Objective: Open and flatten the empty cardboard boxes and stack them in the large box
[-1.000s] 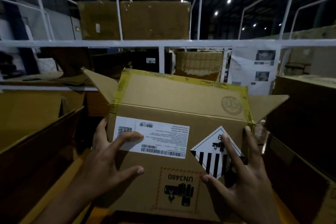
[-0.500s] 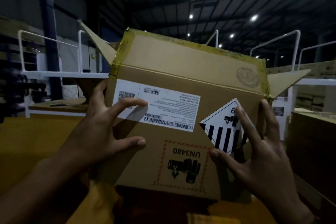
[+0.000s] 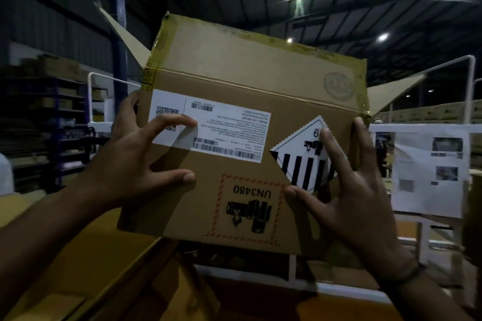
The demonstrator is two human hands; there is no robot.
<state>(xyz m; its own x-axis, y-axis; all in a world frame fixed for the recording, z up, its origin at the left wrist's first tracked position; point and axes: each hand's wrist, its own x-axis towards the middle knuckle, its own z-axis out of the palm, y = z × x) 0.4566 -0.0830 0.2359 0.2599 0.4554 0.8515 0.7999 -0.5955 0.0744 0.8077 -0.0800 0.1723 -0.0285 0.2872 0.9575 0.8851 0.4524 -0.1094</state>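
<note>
I hold a brown cardboard box (image 3: pixel 234 81) up in front of me, upside down, with its printed face toward me. It carries a white shipping label, a black-striped diamond sticker and a UN3480 battery mark. Yellow tape runs along its top edges, and two side flaps stick out at the upper left and right. My left hand (image 3: pixel 130 164) grips the box's left edge, with fingers spread over the label. My right hand (image 3: pixel 352 198) grips the right edge, one finger on the diamond sticker. Whether the box's far side is open is hidden.
Open cardboard boxes (image 3: pixel 65 255) lie low at the left and under the held box. A white metal rail (image 3: pixel 468 81) and a sheet with printed photos (image 3: pixel 430 169) stand at the right. Dark shelving (image 3: pixel 52 112) and a blue column (image 3: pixel 118 21) are at the left.
Both hands have lifted the box from low among the other boxes up to head height, keeping the same grip. My view has tilted up toward the warehouse ceiling.
</note>
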